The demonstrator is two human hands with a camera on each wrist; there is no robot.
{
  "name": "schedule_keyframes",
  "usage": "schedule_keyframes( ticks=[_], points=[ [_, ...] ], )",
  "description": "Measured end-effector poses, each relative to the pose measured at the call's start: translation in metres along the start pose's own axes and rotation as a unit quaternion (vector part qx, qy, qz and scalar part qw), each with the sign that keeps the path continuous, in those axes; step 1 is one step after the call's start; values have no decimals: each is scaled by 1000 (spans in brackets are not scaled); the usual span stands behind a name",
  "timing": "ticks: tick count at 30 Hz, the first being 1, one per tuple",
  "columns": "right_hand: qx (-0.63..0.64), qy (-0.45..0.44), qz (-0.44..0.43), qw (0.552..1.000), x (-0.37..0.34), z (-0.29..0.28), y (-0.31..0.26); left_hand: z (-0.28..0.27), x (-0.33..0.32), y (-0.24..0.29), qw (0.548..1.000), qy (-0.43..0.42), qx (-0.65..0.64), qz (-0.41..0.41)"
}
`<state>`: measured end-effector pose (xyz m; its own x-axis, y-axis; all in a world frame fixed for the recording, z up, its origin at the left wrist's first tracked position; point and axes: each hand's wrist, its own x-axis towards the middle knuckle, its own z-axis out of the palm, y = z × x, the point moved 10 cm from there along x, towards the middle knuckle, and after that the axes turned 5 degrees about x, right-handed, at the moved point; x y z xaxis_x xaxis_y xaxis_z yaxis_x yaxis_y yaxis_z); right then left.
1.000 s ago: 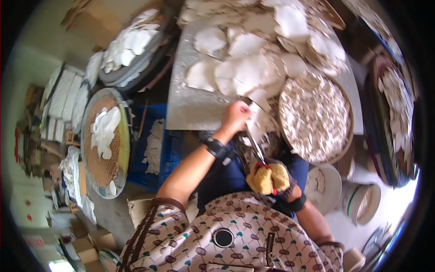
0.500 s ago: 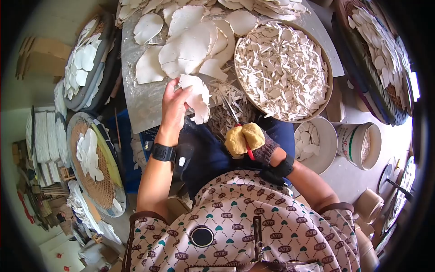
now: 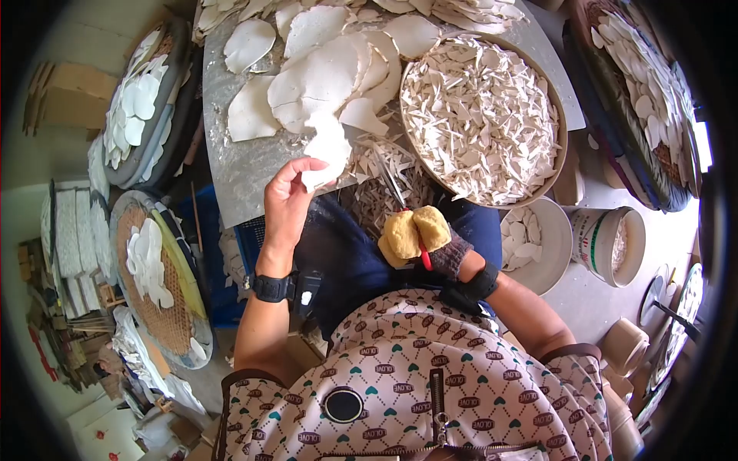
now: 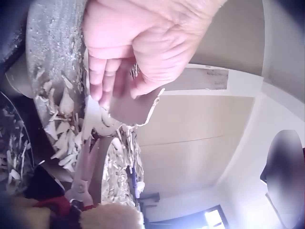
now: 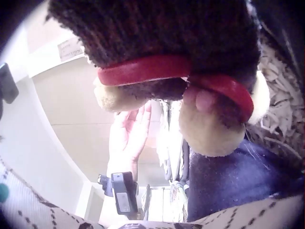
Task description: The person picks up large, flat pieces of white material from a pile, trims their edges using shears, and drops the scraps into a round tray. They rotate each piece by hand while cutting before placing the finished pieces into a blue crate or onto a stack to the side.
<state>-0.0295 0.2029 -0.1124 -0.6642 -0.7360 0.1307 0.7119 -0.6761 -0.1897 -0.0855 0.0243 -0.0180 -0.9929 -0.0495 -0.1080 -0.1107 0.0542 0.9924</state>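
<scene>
My bare left hand [image 3: 286, 207] pinches a thin, white, brittle-looking sheet with a ragged edge [image 3: 330, 150] between thumb and fingers, at the table's near edge. In the left wrist view the sheet's curled lower part [image 4: 131, 109] shows under the thumb. My right hand [image 3: 447, 252], in a dark knitted glove, grips red-handled scissors [image 3: 393, 187] with yellow padding round the handles. Their blades point up and away, to the right of the sheet and apart from it. From the right wrist, the red handle loops [image 5: 143, 70] show around the gloved fingers.
On the metal table [image 3: 246, 173] lie more white sheets [image 3: 319, 81], stacked and overlapping. A round tray [image 3: 563, 142] of white strips stands to the right, loose strips [image 3: 377, 196] below it. Buckets [image 3: 565, 253] stand on the floor at right; round racks [image 3: 165, 269] hold sheets at left.
The head view has shifted. My left hand has come back from beside the scissors blades to the left with the sheet, then lowered slightly and turned it. The right hand keeps the scissors.
</scene>
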Motion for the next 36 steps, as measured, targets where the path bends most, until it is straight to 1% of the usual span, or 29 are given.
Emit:
schedule_keyframes(
  ticks=[3,4,6,7,8,9,11,12,16,19,22,23,24,27,28,30,32,33,34,36],
  points=[
    [-11,18,11,1000,-3,-4,2,10,-10,3,999,-24,17,-14],
    [-42,31,15,999,-4,-7,2,15,-13,7,999,-42,6,-2],
    [-116,68,24,991,-9,-15,1,23,-19,13,998,-55,3,-7],
    [-106,73,25,991,-11,-16,1,26,-21,14,998,-62,1,-9],
    [-96,78,26,992,-11,-16,1,22,-21,12,998,-52,-8,-23],
    [-31,63,25,997,-10,-11,3,12,-21,7,999,-10,-15,-40],
    [40,38,23,998,-7,-2,4,-6,-23,-5,994,74,-27,-76],
    [46,27,22,998,-6,4,4,-7,-23,2,992,103,-43,-54],
    [86,30,34,995,-3,13,2,-6,-25,-6,993,82,-40,-80],
    [200,79,53,975,-5,0,12,0,-24,-6,992,63,-46,-95],
    [68,85,32,994,-4,-9,14,5,-25,-8,992,46,-43,-108],
    [16,90,44,995,-3,-8,13,8,-25,-10,992,37,-42,-115],
    [-37,94,56,993,-1,-8,12,11,-24,-12,991,26,-41,-121],
    [-230,70,27,970,9,15,-5,22,-22,-23,990,-4,-46,-131],
    [-157,95,40,982,10,19,-5,20,-20,-23,990,18,-68,-121],
    [-146,87,71,983,18,29,-10,16,-17,-24,987,66,-110,-100],
    [-305,32,54,950,30,36,-19,11,-15,-29,977,128,-155,-66],
    [-360,14,46,932,34,39,-22,9,-14,-30,970,159,-177,-49],
    [-413,-3,36,910,39,42,-24,8,-14,-34,962,180,-197,-55],
    [-477,-16,21,879,45,44,-30,9,-7,-32,948,182,-253,-58]
  ],
)
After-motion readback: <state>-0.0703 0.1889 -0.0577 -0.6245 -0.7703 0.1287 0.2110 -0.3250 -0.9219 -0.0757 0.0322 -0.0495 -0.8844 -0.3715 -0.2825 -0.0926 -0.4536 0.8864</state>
